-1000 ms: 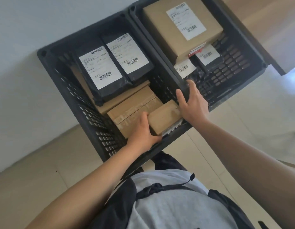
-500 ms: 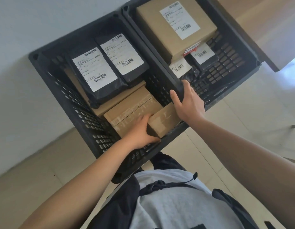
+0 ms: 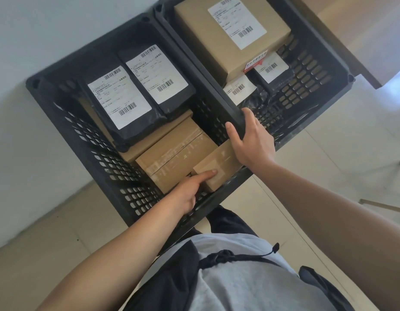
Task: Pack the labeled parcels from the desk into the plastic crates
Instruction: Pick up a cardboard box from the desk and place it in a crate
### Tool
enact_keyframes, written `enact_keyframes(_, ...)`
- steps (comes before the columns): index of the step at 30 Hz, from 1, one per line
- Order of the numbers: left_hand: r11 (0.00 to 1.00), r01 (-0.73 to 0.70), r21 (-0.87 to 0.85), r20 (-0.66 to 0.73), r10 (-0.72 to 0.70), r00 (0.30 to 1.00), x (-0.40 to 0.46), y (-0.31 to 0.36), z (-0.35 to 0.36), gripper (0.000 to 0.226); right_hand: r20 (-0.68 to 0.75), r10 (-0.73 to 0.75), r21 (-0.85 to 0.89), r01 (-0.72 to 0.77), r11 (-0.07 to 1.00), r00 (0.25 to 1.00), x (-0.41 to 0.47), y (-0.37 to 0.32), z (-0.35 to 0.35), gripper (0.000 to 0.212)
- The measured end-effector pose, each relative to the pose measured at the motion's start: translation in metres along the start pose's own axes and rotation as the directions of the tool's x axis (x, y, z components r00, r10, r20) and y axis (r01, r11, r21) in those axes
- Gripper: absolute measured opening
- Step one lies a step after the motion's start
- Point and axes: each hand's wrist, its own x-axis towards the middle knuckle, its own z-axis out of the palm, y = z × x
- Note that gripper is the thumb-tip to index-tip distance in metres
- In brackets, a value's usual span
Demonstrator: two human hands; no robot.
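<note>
2 black plastic crates [image 3: 87, 140] stand side by side, touching, on the pale tiled floor [image 3: 342, 167].

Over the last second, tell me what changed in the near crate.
The left hand let go of the small cardboard box and now presses it with one straight finger. The box has sunk lower into the left crate. The right hand still grips the crate rims; the other parcels stayed put.

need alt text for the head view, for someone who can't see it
Seen from above, a person's left hand presses one finger on a small cardboard box in the left crate, while the right hand grips the rim between it and the right crate. Both black crates hold labeled black bags and cardboard boxes.
</note>
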Motion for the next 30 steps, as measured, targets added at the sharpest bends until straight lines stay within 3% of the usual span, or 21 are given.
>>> enact_keyframes(4, 0.998, -0.011, -0.056, 0.039, 0.013, 0.999, 0.004, -0.009, -0.005, 0.079, 0.007, -0.005, 0.011, 0.005, 1.000, 1.000, -0.001, 0.000, -0.001, 0.073)
enact_keyframes(11, 0.991, 0.005, -0.132, 0.026, -0.002, 1.000, -0.009, 0.004, -0.003, 0.048, 0.020, -0.021, 0.018, 0.021, 1.000, 1.000, -0.001, -0.001, -0.004, 0.071)
enact_keyframes(16, 0.974, 0.123, -0.191, 0.101, -0.105, 0.989, -0.021, 0.014, -0.019, 0.076, 0.036, -0.011, 0.048, 0.009, 0.999, 0.999, -0.003, -0.001, -0.006, 0.071)
enact_keyframes(22, 0.951, 0.195, -0.240, 0.160, -0.159, 0.974, -0.032, 0.017, -0.027, 0.072, 0.017, -0.001, 0.122, -0.001, 0.992, 1.000, -0.004, 0.001, -0.004, 0.064)
enact_keyframes(30, 0.922, 0.080, -0.379, 0.163, -0.018, 0.987, -0.050, 0.029, -0.052, 0.075, 0.009, -0.023, 0.116, 0.022, 0.993, 1.000, -0.002, 0.007, 0.001, 0.058)
